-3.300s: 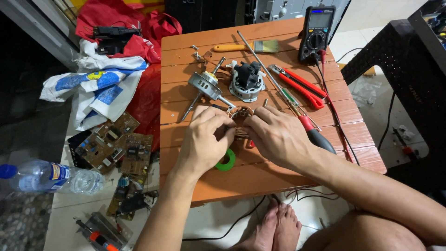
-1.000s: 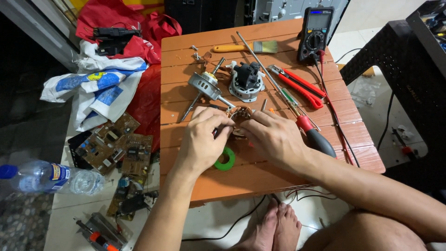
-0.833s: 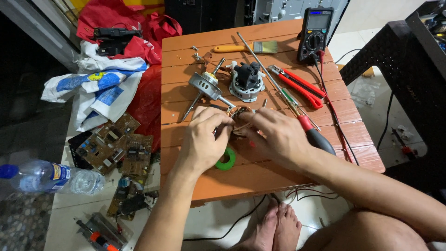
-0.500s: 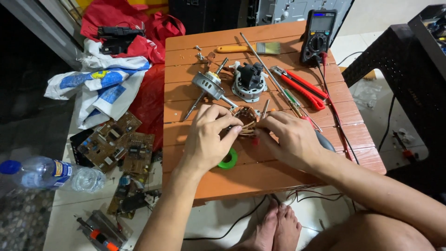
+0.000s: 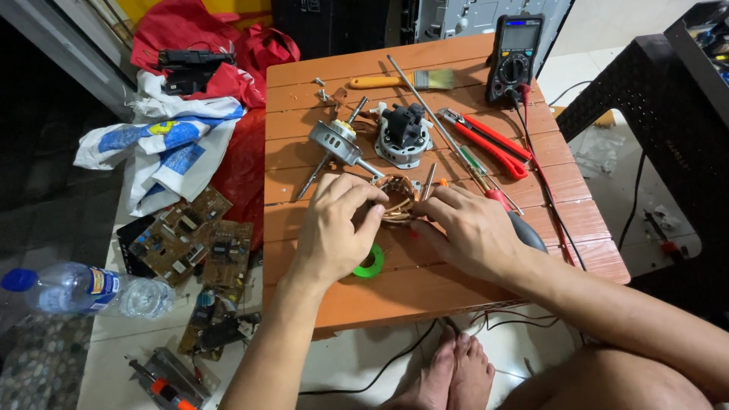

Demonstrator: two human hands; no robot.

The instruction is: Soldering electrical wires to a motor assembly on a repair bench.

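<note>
Orange slatted bench [image 5: 456, 296] stands on a pale tiled floor [image 5: 121, 342], with a black plastic stool [image 5: 668, 114] to its right and red bags [image 5: 205, 45] piled behind its left corner. Beside the bench on the floor: white-and-blue plastic bags [image 5: 163, 148], loose circuit boards [image 5: 194, 243], a water bottle [image 5: 83, 288]. On the bench, far edge: multimeter [image 5: 515, 57] with leads trailing toward the right edge, and a brush [image 5: 402, 79]. Mid-bench: motor housing [image 5: 404, 137], and a rotor on its shaft [image 5: 334, 143] lying apart from it, so the motor is judged already stripped down. Red pliers [image 5: 486, 140] and a screwdriver [image 5: 474, 163] lie to the right. Left hand [image 5: 334, 228] and right hand [image 5: 467, 228] meet over a copper winding [image 5: 395, 199] just in front of the housing; left fingers curl loosely on its near-left rim, right fingertips press at its right side, neither hand fully closed round it. Winding rests on the bench, touched from both sides. Judged mid-job: coil out and under inspection or rework; reassembly not begun. Green tape roll [image 5: 370, 262] lies partly under the left hand. Small screws [image 5: 323, 87] sit near the far-left corner.
</note>
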